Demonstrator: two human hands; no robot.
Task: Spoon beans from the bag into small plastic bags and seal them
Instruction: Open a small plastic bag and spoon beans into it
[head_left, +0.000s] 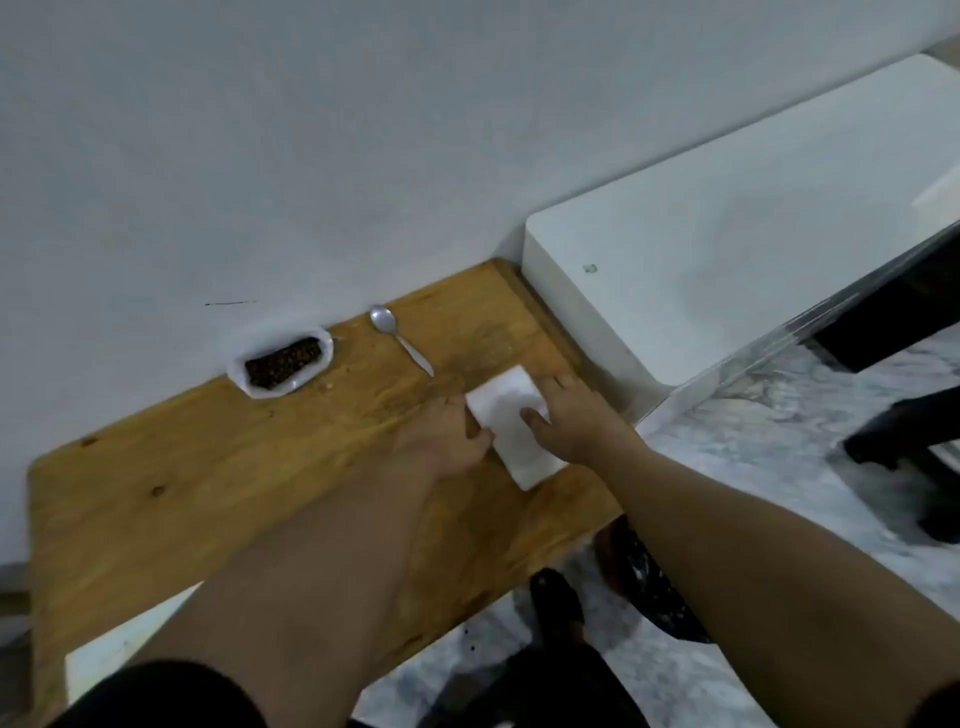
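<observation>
Item: stack of small plastic bags (506, 415), lying on the bench (208, 467), long axis running away from the person. Right hand (566, 415) is pressing it flat, fingers straight. Left hand (447, 431) is touching its left edge; whether it is pinching a bag cannot be told through the blur. Spoon (400, 338) is lying beyond-left of the stack, handle towards it, nearer the left hand; bean bag (283, 361), open, is sitting farther left.

Bean bag (324, 345) open, beans dark; spoon (400, 338) lying beside; white plastic bags (511, 415) flat.
</observation>
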